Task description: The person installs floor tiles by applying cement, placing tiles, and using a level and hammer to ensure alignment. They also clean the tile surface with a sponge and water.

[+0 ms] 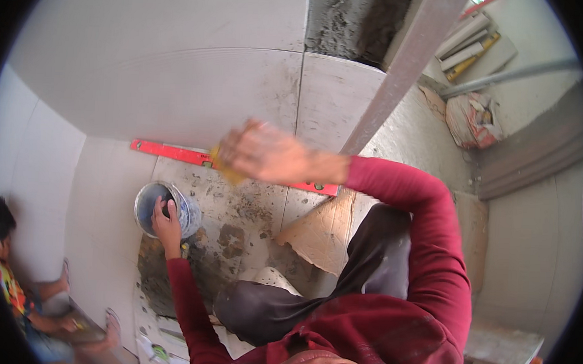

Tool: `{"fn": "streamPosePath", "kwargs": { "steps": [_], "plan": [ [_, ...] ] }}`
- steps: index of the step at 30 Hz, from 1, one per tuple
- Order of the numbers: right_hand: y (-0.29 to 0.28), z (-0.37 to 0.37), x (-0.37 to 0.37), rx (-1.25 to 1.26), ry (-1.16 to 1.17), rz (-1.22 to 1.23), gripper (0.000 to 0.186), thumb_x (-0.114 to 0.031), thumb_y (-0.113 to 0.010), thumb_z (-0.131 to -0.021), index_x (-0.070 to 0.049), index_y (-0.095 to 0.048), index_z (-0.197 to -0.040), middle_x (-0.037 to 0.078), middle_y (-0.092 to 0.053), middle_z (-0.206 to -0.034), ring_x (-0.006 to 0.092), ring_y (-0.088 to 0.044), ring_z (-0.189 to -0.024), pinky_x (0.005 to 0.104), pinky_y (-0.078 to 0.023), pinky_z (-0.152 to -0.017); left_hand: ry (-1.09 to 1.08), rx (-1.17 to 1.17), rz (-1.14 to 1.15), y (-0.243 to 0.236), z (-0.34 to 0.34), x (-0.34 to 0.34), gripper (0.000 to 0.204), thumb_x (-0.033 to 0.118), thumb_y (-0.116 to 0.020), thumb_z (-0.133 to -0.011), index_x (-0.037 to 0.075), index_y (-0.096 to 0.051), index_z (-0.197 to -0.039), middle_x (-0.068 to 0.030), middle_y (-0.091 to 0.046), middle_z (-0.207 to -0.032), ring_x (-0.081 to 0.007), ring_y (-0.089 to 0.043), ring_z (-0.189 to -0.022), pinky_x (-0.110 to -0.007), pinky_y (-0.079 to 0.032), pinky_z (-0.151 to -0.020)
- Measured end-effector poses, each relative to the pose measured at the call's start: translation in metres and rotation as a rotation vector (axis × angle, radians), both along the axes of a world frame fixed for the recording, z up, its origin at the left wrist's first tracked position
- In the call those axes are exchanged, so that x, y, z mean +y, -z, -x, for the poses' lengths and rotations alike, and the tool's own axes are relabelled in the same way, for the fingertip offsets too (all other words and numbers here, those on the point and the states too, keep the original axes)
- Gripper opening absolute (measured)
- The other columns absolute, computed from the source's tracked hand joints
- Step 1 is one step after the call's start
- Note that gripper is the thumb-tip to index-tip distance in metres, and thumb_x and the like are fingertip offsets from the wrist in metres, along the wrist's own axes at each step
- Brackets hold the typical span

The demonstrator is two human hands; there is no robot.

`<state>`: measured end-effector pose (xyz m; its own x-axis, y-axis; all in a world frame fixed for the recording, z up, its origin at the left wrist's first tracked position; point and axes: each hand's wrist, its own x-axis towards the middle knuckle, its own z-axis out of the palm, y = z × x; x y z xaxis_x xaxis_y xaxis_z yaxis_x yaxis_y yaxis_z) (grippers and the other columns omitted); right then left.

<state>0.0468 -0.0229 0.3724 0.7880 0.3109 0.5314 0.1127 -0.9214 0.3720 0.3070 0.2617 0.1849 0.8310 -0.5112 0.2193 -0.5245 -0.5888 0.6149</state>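
My right hand [266, 155], smeared by motion, is closed over a yellow sponge [228, 168] in front of the lower part of the pale wall tiles [197, 98]. A long red spirit level [174, 152] lies along the foot of that wall, partly hidden behind this hand. My left hand [166, 228] reaches over the near rim of a whitish, stained bucket [190, 216]. Its fingers curl round a small dark thing [165, 207] at the bucket's mouth, whose kind I cannot make out.
Mortar spots mark the floor tiles [199, 177]. Torn cardboard [322, 233] lies by my knee. A metal post [402, 76] slants up at the right, with a filled sack [473, 119] beyond. Another person [16, 286] sits at the lower left. Bare mortar [342, 23] shows above the tiles.
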Motion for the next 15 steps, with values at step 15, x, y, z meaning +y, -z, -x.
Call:
{"fn": "streamPosePath", "kwargs": {
  "steps": [15],
  "plan": [
    [0.164,0.082,-0.084,0.252,0.168,0.144,0.054,-0.018,-0.059,-0.088,0.000,-0.061,-0.138,0.018,-0.060,-0.141,0.0317,-0.053,-0.137,0.0441,-0.038,-0.121,-0.226,-0.209,-0.283,0.022,0.026,-0.020,0.037,0.043,-0.048,-0.102,0.020,-0.076,-0.114,-0.0152,-0.076,-0.095,-0.0392,-0.072,-0.086,-0.050,-0.055,-0.076]
  ]
}}
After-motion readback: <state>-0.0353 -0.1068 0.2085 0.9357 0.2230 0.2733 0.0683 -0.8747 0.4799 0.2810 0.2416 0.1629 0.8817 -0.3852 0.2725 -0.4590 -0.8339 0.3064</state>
